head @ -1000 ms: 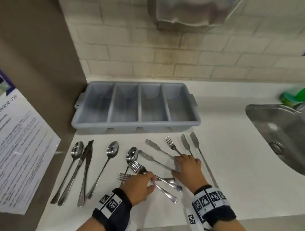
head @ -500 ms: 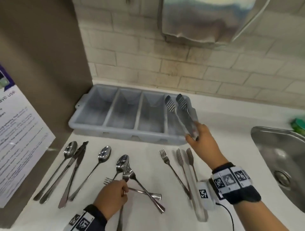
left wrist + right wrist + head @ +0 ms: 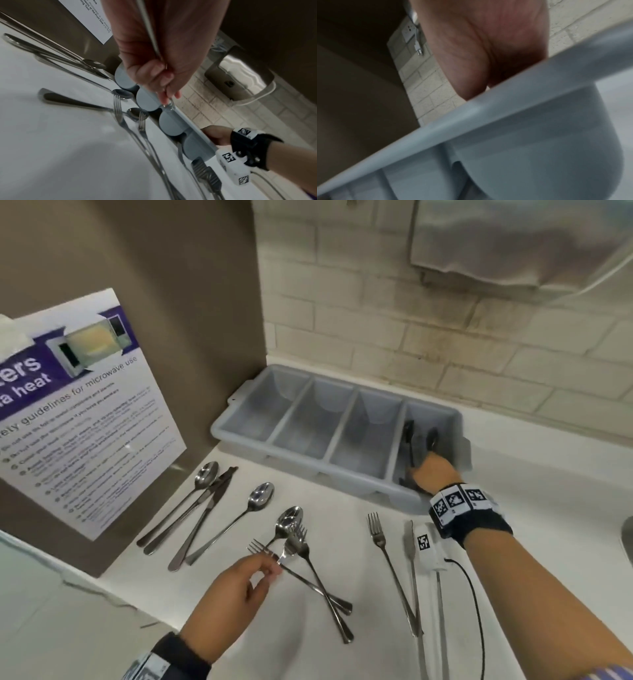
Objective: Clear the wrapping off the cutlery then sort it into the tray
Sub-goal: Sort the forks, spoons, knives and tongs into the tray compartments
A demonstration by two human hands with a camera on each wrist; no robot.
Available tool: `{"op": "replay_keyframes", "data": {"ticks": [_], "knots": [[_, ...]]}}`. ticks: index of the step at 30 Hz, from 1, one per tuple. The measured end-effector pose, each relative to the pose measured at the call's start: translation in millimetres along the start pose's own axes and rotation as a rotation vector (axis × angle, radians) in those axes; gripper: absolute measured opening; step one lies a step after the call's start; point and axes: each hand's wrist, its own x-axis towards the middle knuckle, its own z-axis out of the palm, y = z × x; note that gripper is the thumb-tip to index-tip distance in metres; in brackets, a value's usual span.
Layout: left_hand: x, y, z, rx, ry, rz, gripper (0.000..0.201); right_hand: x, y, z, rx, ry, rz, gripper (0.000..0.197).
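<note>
The grey four-compartment tray [image 3: 301,419] stands against the tiled wall. My right hand [image 3: 432,472] reaches into its rightmost compartment and grips two knives [image 3: 411,441] by their handles. In the right wrist view only the palm [image 3: 479,47] shows above the tray rim [image 3: 505,108]; the fingers are hidden. My left hand [image 3: 270,568] pinches a fork [image 3: 291,546] and holds it just above two crossed forks [image 3: 322,590] and a spoon [image 3: 289,518]. The fork's tines [image 3: 169,106] stick out past my fingertips. No wrapping is visible.
On the white counter lie two spoons [image 3: 260,494] and two knives [image 3: 205,508] at the left, and a fork [image 3: 387,556] and knives [image 3: 412,577] under my right forearm. A poster [image 3: 68,412] hangs at the left, and a sink edge [image 3: 628,539] shows at the far right.
My right hand picked up two knives from the counter and carried them down into the tray's rightmost compartment. My left hand lifted one fork out of the crossed pile.
</note>
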Motion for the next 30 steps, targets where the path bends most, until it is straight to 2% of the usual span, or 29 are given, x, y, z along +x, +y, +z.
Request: {"op": "replay_keyframes", "data": {"ticks": [2, 4, 6, 7, 10, 13, 17, 21, 23, 26, 30], "knots": [[1.0, 9.6, -9.1, -0.038, -0.075, 0.042, 0.037, -13.4, 2.3, 0.5, -0.028, 0.174, -0.098, 0.040], [12.1, 22.8, -18.5, -0.052, -0.149, 0.097, 0.054, -46.9, 5.4, -1.6, 0.061, 0.379, -0.192, 0.037], [32.0, 41.0, -23.2, -0.050, -0.185, 0.158, 0.066, -91.4, 10.6, 2.5, 0.179, 0.463, -0.241, 0.030], [44.9, 52.4, -22.9, -0.060, -0.188, 0.182, 0.066, -113.0, 14.5, 9.2, 0.217, 0.430, -0.264, 0.026], [95.6, 85.7, -11.4, 0.012, -0.120, 0.209, 0.054, -163.7, 26.9, 42.2, 0.267, 0.151, -0.258, 0.018], [160.8, 104.0, 15.3, 0.166, -0.117, 0.233, 0.054, -186.1, 32.7, 72.9, 0.224, 0.005, -0.203, 0.025], [235.0, 104.9, 60.6, 0.395, -0.258, 0.089, 0.039, -194.0, 29.9, 95.2, 0.113, -0.102, -0.066, 0.033], [285.9, 83.4, 90.2, 0.501, -0.425, 0.046, 0.037, -196.4, 22.8, 103.7, -0.030, -0.090, 0.043, 0.047], [287.6, 86.1, 90.9, 0.455, -0.480, 0.036, 0.033, -195.1, 19.6, 108.1, -0.118, 0.009, 0.065, 0.043], [275.0, 95.0, 80.9, 0.337, -0.477, 0.024, 0.037, -197.9, 17.2, 111.9, -0.067, 0.046, 0.123, 0.020], [253.0, 99.2, 52.8, -0.005, -0.417, 0.054, 0.039, -198.1, 17.6, 122.7, -0.014, -0.047, 0.098, 0.011]]}}
